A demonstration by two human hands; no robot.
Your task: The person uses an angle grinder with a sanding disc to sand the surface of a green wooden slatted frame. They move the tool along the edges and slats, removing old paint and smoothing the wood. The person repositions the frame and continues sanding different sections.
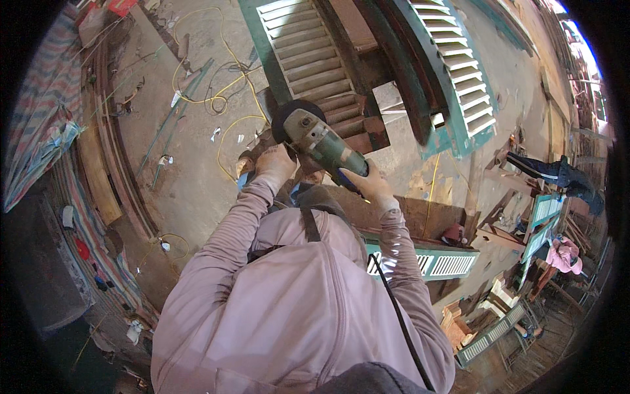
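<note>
An angle grinder (331, 150) with a grey-green body and a dark round disc (284, 117) is held out in front of my chest. My right hand (373, 185) is wrapped round its rear end. My left hand (275, 164) is closed beside the grinder's head, seemingly on a side handle that the hand itself hides. Just beyond the disc stands a louvered shutter (308, 56) with a green frame and bare, worn slats. Whether the disc touches the shutter's lower edge, I cannot tell.
A second green louvered shutter (459, 72) stands to the right. Yellow cord (225, 88) loops over the floor at left, near long wooden boards (108, 131) and striped sheeting (49, 105). Another shutter (446, 264) lies near my right arm. Someone in pink (564, 255) is at far right.
</note>
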